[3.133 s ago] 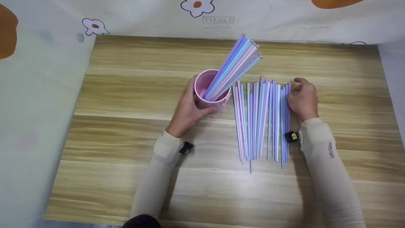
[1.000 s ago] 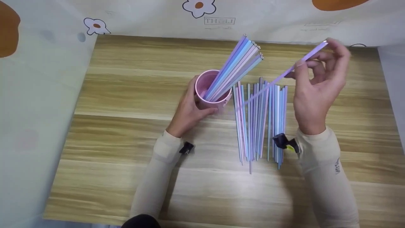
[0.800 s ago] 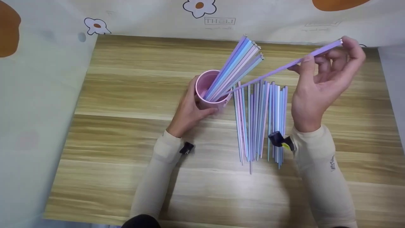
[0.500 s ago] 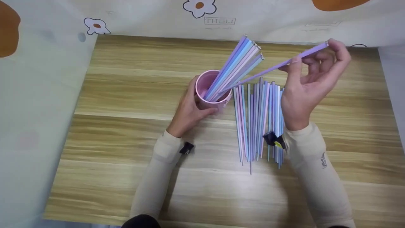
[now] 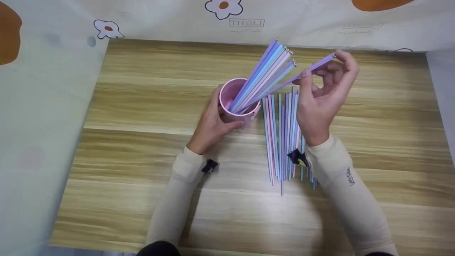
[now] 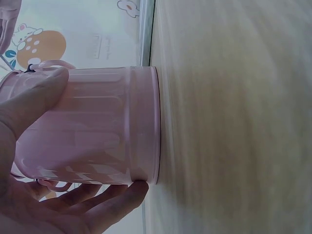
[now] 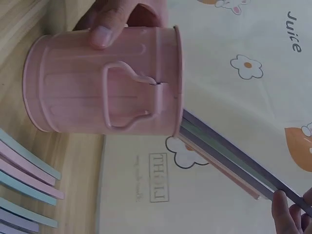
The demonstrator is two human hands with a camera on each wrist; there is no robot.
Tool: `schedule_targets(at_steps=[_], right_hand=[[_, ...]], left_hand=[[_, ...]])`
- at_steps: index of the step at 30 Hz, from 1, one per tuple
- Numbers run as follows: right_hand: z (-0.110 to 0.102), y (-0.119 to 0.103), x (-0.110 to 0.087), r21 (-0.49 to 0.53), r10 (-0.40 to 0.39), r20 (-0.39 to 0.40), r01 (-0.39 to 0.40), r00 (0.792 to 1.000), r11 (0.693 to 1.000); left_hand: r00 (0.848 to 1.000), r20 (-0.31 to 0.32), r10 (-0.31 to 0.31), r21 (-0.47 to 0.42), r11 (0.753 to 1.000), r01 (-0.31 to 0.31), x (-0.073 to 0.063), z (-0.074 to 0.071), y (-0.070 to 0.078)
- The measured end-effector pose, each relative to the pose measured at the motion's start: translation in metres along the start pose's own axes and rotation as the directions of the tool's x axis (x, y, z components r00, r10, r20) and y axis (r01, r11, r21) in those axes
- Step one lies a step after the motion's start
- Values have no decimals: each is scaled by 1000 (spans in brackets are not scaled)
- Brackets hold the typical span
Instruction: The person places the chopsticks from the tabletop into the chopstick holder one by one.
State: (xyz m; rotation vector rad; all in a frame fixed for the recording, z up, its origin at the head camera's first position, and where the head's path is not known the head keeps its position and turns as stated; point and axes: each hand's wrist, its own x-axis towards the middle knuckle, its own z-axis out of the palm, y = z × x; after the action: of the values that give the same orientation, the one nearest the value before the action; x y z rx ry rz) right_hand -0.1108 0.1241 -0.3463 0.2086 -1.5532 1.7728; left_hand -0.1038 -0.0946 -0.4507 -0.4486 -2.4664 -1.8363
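Before you: one table (image 5: 124, 160), wood-grain top, yellow-brown, the darker streaks running from side to side. Behind it, to your far side: one cream backdrop (image 5: 170, 25), printed. Prints upon it: a white flower (image 5: 233, 8), dark-outlined, orange-centred; boxed lettering (image 5: 247, 23), reading backwards to you; an orange-brown shape (image 5: 382, 3), cut by the upper edge. In your right wrist view: the word "Juice" (image 7: 294, 31). In your left wrist view: a small white cartoon animal (image 6: 23, 34). To your left: a pale greenish-white covering (image 5: 35, 142). Light: a whitish glare (image 5: 252, 209) on the tabletop's near half.
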Motion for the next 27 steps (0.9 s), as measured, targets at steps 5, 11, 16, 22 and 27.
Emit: schedule_targets(at_steps=[5,11,16,22,27], right_hand=[[2,6,-6,-18,15,39,-14,999,1000],[4,13,-13,-81,7,109,2,994,997],[7,17,-20,-148,28,164,-3,986,989],[9,21,-27,-210,57,202,-13,978,978],[10,23,-31,-241,69,230,-12,971,970]], left_hand=[[1000,5,21,-14,1000,-21,1,0,0],[1000,6,15,-12,1000,-15,1,0,0],[1000,4,11,6,1000,-11,1,0,1],[1000,6,14,-13,1000,-14,1,0,1],[1000,7,17,-9,1000,-17,1,-1,1]])
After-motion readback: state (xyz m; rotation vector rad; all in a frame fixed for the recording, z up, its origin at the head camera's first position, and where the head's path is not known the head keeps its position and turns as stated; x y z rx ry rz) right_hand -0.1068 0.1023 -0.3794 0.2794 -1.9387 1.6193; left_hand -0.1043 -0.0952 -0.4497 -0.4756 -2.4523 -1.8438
